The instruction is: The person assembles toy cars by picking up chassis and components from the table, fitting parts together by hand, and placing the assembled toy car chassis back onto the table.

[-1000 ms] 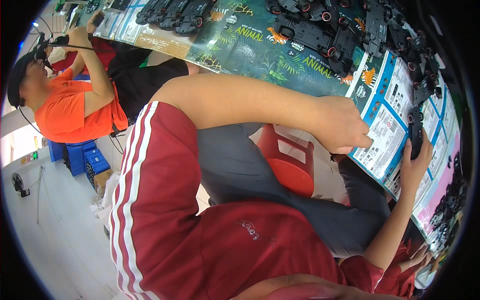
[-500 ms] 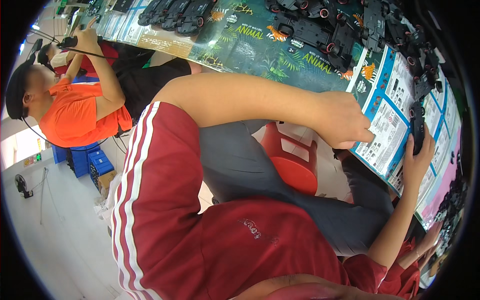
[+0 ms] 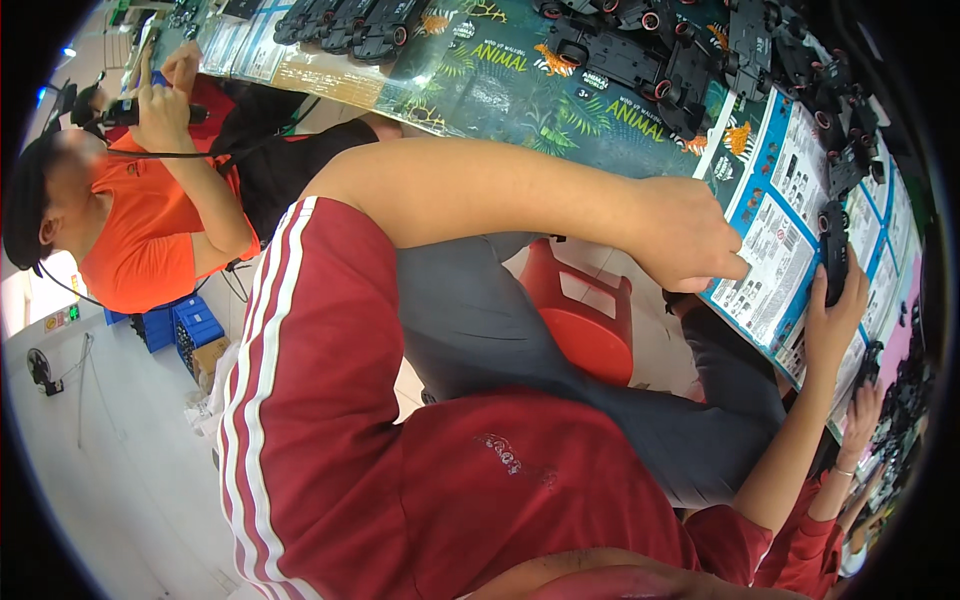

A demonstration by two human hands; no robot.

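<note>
My left hand [image 3: 688, 238] hovers at the near edge of the table, its fingers curled in with the thumb and fingertips together. Whatever they may hold is hidden. Farther right, my right hand [image 3: 837, 312] grips the lower end of a black toy car chassis [image 3: 834, 245], thumb on one side and fingers on the other. The chassis is over the printed blue-and-white sheets [image 3: 768, 262] on the tabletop. Just beyond its far end, more black chassis [image 3: 848, 165] lie in a row.
A heap of black car chassis [image 3: 612, 62] covers the far part of the table; several more line up [image 3: 365, 28] at far left. A red stool [image 3: 600, 345] stands below. A person in orange [image 3: 150, 235] works at left; another person's hand [image 3: 862, 415] is at right.
My hands stay almost still. At right, the other person's hand has come farther up over the table beside a black part. The person in orange has shifted their arms and head.
</note>
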